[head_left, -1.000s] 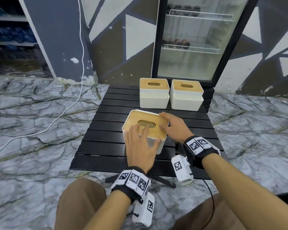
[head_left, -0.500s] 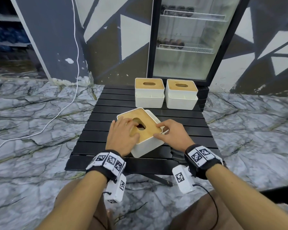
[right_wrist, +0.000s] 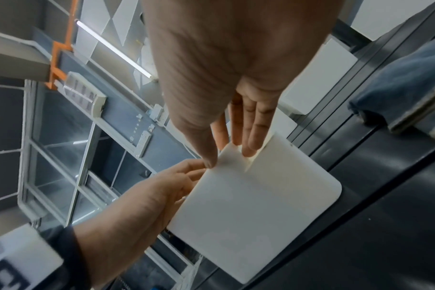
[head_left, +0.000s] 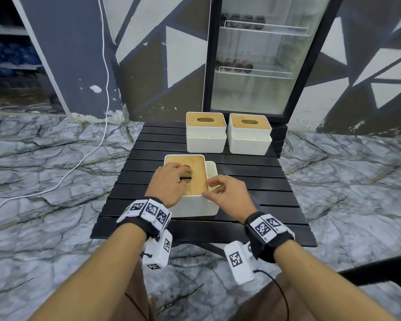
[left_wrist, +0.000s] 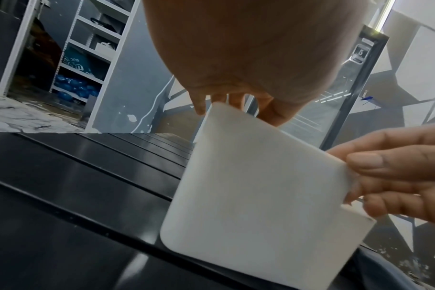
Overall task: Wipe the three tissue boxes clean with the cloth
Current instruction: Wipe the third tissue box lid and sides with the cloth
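Near tissue box (head_left: 196,205), white plastic with a flat bamboo lid and an oval slot, standing on the black slatted table (head_left: 252,181), in front of the two matching white tissue boxes with bamboo lids (head_left: 206,133) (head_left: 249,135). Left hand (head_left: 168,184) laid flat on that lid, fingers loosely together and reaching onto the slot. Right hand (head_left: 229,195) at the box's right near corner, thumb and curled fingers (left_wrist: 385,166) apparently pinching the white rim there, though partly hidden. Folded blue-grey cloth (right_wrist: 405,78) lying on the table right of the near box, apart from it. Behind the far boxes, glass-door fridge (head_left: 259,66).
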Tool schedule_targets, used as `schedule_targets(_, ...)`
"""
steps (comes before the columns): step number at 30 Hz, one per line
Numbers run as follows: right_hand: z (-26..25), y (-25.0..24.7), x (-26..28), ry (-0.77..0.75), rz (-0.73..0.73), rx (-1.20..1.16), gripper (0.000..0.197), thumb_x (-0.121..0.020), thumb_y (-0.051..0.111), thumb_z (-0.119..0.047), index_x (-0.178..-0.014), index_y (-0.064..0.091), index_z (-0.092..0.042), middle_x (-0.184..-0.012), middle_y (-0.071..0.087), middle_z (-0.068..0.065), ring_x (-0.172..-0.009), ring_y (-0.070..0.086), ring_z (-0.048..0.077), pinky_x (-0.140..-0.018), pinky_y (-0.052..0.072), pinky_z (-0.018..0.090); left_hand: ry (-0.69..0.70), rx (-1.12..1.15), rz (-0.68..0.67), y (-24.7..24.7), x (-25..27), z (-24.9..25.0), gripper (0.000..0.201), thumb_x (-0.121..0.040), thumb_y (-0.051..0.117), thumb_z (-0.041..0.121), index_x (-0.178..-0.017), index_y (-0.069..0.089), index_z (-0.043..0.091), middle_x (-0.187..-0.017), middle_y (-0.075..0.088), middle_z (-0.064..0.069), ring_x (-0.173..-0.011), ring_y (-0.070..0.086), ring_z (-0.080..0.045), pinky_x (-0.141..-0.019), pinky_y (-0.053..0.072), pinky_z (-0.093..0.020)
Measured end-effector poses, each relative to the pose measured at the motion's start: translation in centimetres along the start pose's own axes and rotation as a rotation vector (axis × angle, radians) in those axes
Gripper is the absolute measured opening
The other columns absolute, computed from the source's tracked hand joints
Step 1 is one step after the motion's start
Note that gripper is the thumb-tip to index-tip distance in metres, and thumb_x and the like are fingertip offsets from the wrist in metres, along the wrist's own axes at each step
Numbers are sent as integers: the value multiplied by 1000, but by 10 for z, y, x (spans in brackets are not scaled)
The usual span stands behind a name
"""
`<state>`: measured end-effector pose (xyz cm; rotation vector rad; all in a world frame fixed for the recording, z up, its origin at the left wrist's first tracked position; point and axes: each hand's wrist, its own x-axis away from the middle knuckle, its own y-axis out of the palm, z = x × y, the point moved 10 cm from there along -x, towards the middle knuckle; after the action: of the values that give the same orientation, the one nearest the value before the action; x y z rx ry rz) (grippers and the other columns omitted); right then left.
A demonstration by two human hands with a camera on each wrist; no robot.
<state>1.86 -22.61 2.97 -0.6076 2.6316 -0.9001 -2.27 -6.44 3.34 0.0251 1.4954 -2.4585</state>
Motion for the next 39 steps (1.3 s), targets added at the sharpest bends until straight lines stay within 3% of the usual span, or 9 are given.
schedule_targets(3, 11, -21, -6, 25, 82, -67, 23, -78, 74, -29, -101, 69, -23, -93, 67, -9, -78, 62, 5, -71, 46, 8, 10, 20, 92, -6, 6, 18, 40, -90, 54, 15, -128, 63, 25, -135, 54, -2, -125, 48, -22, -109, 37, -37)
schedule_targets(6, 35, -43, -13, 76, 165, 20, 22, -80, 70, -27, -101, 68, -21, -96, 67, -5, -82, 61, 8, -83, 49, 21, -5, 55, 66, 6, 11, 36, 39, -94, 52, 22, -133, 58, 24, -132, 51, -3, -120, 49, -21, -103, 42, -37)
schedule_targets(10, 81, -39, -19, 230, -60, 410, 47, -81, 66, -38, -124, 55, -22, -124, 52, 6, -117, 47, 26, -100, 41, 37, -62, 33, 48, 21, 11, 46, 40, -96, 51, 32, -134, 55, 20, -130, 42, -7, -114, 48, -23, -100, 42, -32)
schedule_targets(14, 112, -27, -10, 301, -237, 560, 62, -80, 65, -44, -135, 44, -25, -137, 42, 11, -126, 38, 33, -104, 38, 44, -105, -41, 68, 20, 8, 51, 39, -96, 50, 37, -127, 56, 15, -125, 42, -10, -110, 50, -27, -93, 45, -33)
schedule_targets(17, 121, -15, -4, 294, -306, 558, 67, -79, 67, -42, -138, 41, -26, -140, 38, 8, -128, 39, 31, -105, 38, 43, -138, -88, 35, 22, 5, 52, 37, -95, 49, 36, -124, 56, 14, -121, 41, -13, -100, 53, -30, -88, 48, -36)
schedule_targets(22, 117, -12, -6, 276, -251, 597, 64, -81, 66, -37, -138, 40, -23, -135, 38, 8, -123, 42, 32, -100, 43, 45, -214, -91, -56, 30, -1, 49, 43, -95, 45, 34, -135, 45, 18, -125, 43, -18, -94, 55, -33, -80, 43, -34)
schedule_targets(30, 103, -4, -2, 188, -216, 615, 31, -86, 52, -13, -117, 50, -14, -123, 39, 11, -109, 45, 34, -92, 41, 35, -266, 13, -168, 40, -9, 35, 54, -94, 45, 37, -145, 32, 24, -132, 38, -17, -97, 57, -37, -87, 44, -37)
schedule_targets(36, 89, -29, 0, 230, -115, 412, 29, -84, 57, -15, -113, 56, -12, -115, 52, 11, -108, 52, 30, -91, 40, 30, -288, 162, -91, 20, -5, 21, 44, -100, 37, 33, -144, 36, 36, -131, 42, -14, -91, 56, -33, -86, 42, -37)
schedule_targets(39, 70, -48, 2, 227, -23, 244, 22, -84, 58, -15, -106, 58, -14, -109, 60, 6, -98, 54, 21, -78, 39, 25, -248, 338, -1, 1, -8, 18, 43, -101, 39, 29, -143, 44, 38, -130, 55, -5, -102, 56, -26, -95, 42, -36)
